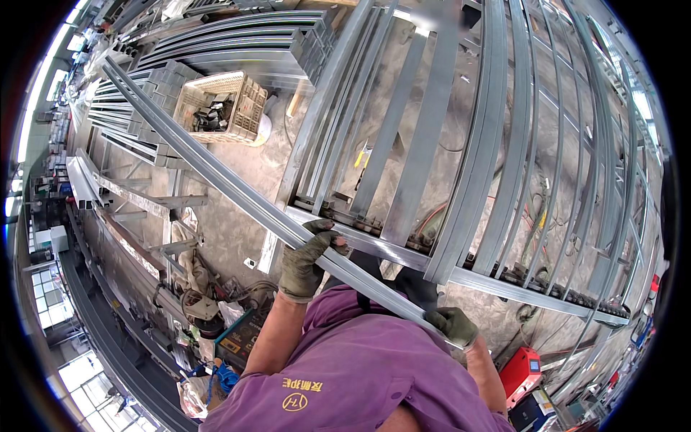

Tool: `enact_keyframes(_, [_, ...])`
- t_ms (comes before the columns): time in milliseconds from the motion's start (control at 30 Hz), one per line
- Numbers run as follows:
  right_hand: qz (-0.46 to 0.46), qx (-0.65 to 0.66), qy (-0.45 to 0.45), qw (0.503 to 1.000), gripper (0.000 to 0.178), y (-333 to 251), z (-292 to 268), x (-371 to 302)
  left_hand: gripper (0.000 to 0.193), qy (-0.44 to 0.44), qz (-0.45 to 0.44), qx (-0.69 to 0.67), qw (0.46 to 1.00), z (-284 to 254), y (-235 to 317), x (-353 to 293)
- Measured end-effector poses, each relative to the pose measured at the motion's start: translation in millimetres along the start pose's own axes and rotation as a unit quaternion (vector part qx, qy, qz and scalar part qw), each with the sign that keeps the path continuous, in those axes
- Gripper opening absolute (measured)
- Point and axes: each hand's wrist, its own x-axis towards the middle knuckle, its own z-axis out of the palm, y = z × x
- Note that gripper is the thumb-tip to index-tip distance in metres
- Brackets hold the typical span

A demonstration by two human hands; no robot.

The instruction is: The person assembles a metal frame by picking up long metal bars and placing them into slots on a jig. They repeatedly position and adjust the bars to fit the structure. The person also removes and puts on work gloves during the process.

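A long grey metal channel (237,191) runs slantwise across my front, from the far left down to my right side. My left hand (308,261), in a dark green work glove, is closed round it near my waist. Close to its near end my right hand (452,325), gloved alike, grips it too. Beyond the channel stands a metal frame (497,279) whose front rail passes just ahead of my hands. Several long metal bars (425,137) lie across that frame, pointing away from me.
A beige plastic crate (248,111) with dark small parts stands behind the channel. Stacked metal profiles (216,54) lie at the far left. Metal stands (144,201) fill the left side. A red machine (522,376) sits at my lower right, and cables trail over the floor under the frame.
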Motion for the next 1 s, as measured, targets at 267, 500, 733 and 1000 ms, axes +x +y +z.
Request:
enact_keyframes(267, [-0.082,-0.074,0.075,0.991,0.037,-26.4,-1.5,9.2,0.044,-0.015,0.056,0.004,0.998,-6.1,7.7,1.9])
enact_keyframes(500, [-0.080,0.006,0.019,0.997,0.042,-9.2,16.4,46.4,0.079,-0.014,0.128,0.047,0.991,-0.8,31.5,14.8])
enact_keyframes(733, [-0.116,-0.036,0.094,0.988,0.051,-41.7,23.1,51.7,0.059,0.080,0.160,-0.038,0.983,3.2,31.4,34.7])
enact_keyframes(1000, [-0.088,0.120,0.186,0.971,0.049,-43.0,-3.6,71.3,0.027,0.091,0.111,-0.050,0.988,-13.8,15.5,36.0])
